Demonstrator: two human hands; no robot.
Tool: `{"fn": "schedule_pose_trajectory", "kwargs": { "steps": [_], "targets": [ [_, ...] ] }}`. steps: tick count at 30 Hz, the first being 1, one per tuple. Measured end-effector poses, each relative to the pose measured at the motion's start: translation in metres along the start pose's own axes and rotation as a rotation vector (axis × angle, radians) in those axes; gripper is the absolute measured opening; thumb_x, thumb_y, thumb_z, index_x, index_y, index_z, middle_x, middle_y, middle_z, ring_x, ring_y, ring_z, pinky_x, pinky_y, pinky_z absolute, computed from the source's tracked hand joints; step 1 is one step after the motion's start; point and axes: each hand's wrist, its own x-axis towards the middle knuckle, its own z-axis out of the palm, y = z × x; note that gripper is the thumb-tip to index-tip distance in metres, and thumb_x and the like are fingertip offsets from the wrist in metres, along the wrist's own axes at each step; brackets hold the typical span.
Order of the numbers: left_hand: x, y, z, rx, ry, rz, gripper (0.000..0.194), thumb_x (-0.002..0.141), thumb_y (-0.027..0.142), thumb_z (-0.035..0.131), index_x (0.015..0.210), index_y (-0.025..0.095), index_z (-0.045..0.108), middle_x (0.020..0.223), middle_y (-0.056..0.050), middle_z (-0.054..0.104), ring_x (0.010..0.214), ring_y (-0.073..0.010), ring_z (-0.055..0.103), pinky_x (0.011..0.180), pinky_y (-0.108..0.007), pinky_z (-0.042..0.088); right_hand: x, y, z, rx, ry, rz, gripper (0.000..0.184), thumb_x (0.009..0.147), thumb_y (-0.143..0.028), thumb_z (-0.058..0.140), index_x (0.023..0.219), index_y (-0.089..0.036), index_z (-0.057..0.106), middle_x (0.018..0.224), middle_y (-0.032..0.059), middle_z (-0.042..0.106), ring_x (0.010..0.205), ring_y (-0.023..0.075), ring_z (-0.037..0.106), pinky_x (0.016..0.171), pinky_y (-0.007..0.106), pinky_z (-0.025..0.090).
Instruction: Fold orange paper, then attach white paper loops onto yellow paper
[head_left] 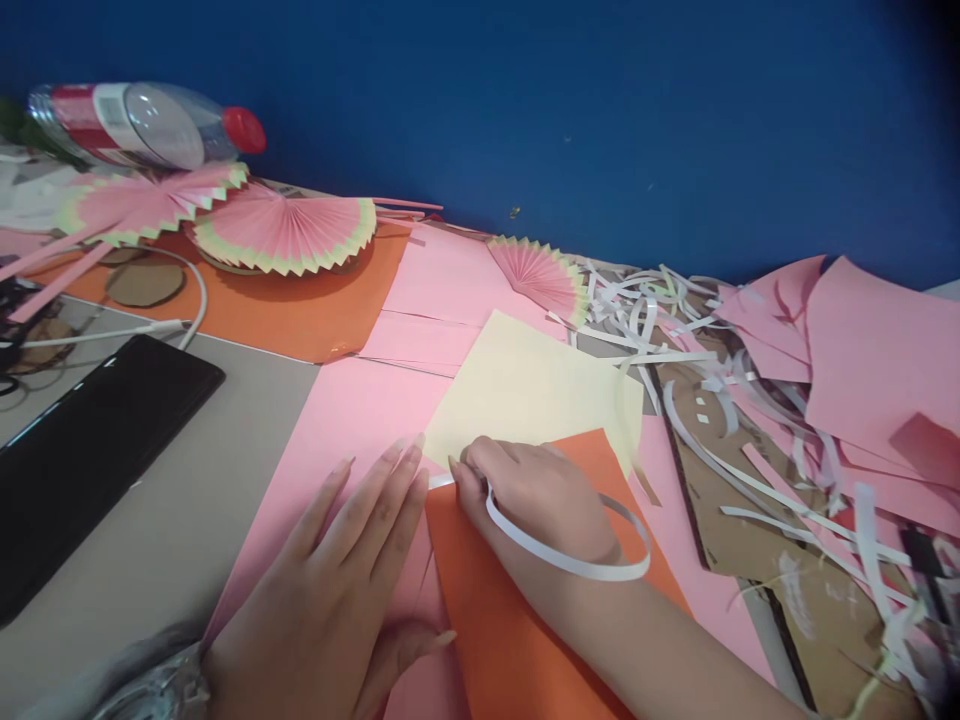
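My left hand (337, 580) lies flat on pink paper (270, 530), fingers stretched out and tips near the top left corner of an orange sheet (600, 640). My right hand (536, 500) is closed over that sheet's top edge, with thumb and fingers pinched on a narrow white strip (570, 565). The strip loops back around the wrist, and its pinched end is hidden by the fingers. A short white piece shows along the orange edge between both hands. Just beyond my fingers, a pale yellow sheet (540, 375) rests on the pink paper.
Pleated pink paper fans (292, 230) lie at the back, below a plastic bottle (150, 125) on its side. A black phone (105, 450) is at left. Curled white strips (645, 310), cardboard (750, 500) and pink sheets (885, 360) crowd the right. A blue wall (480, 100) stands behind.
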Motion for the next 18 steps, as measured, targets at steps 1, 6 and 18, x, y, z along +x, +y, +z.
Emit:
{"fn": "schedule_pose_trajectory", "kwargs": {
  "steps": [1, 6, 18],
  "targets": [
    [0.0013, -0.0007, -0.0013, 0.001, 0.003, 0.018, 0.080, 0.084, 0.061, 0.037, 0.136, 0.000, 0.038, 0.146, -0.020, 0.031, 0.135, -0.0336, 0.026, 0.111, -0.048, 0.014, 0.0006, -0.0001, -0.0001, -0.005, 0.000, -0.003, 0.026, 0.090, -0.022, 0.033, 0.067, -0.019, 0.046, 0.059, -0.0014, 0.052, 0.052, 0.0106, 0.039, 0.057, 0.027, 0.025],
    [0.0069, -0.0054, -0.0060, -0.008, -0.027, 0.060, 0.087, 0.079, 0.068, 0.039, 0.139, 0.005, 0.035, 0.149, -0.015, 0.026, 0.135, -0.0341, 0.023, 0.110, -0.047, 0.014, 0.0026, -0.0009, -0.0028, -0.037, -0.018, 0.007, 0.025, 0.088, -0.021, 0.035, 0.065, -0.019, 0.044, 0.056, -0.0028, 0.050, 0.050, 0.0102, 0.035, 0.055, 0.027, 0.022],
    [0.0082, -0.0056, -0.0057, -0.025, -0.180, 0.041, 0.080, 0.086, 0.066, 0.025, 0.146, 0.016, 0.012, 0.153, 0.001, 0.012, 0.140, -0.0253, 0.009, 0.110, -0.046, 0.003, 0.0064, -0.0035, -0.0033, -0.118, 0.023, 0.014, 0.020, 0.084, -0.020, 0.041, 0.065, -0.019, 0.047, 0.053, -0.0037, 0.052, 0.046, 0.0099, 0.039, 0.051, 0.026, 0.019]
  ]
}}
